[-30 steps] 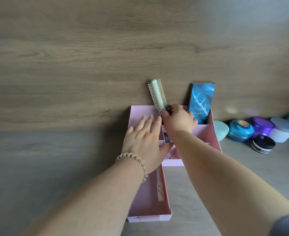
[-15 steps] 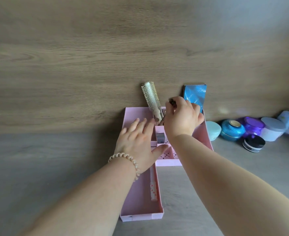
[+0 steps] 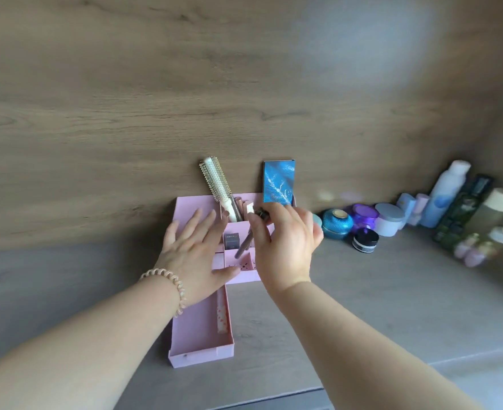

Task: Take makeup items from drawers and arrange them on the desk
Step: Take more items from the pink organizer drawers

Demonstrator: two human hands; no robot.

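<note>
A pink organizer [image 3: 185, 208] stands on the desk against the wooden wall, its long left drawer [image 3: 197, 335] pulled out toward me. My left hand [image 3: 195, 255] lies flat on the organizer's top, fingers straight. My right hand [image 3: 283, 247] pinches a slim brown makeup stick [image 3: 243, 247] and holds it tilted just above the top compartments. A white round hairbrush [image 3: 216, 182] and a blue patterned box [image 3: 278, 182] stand in the back compartments. A small grey box [image 3: 232, 240] sits in a front compartment. A pale pink tube [image 3: 222, 315] lies in the open drawer.
Several jars stand in a row right of the organizer: a teal ribbed jar [image 3: 337, 223], a purple one [image 3: 362, 214], a black-lidded one [image 3: 365, 240], a pale grey one [image 3: 388, 218]. Bottles [image 3: 445, 193] crowd the far right corner. The desk's front edge [image 3: 422, 365] runs bottom right.
My right hand has lifted the brown stick out from beside the hairbrush and drawn it up and to the right. My left hand stays flat on the organizer.
</note>
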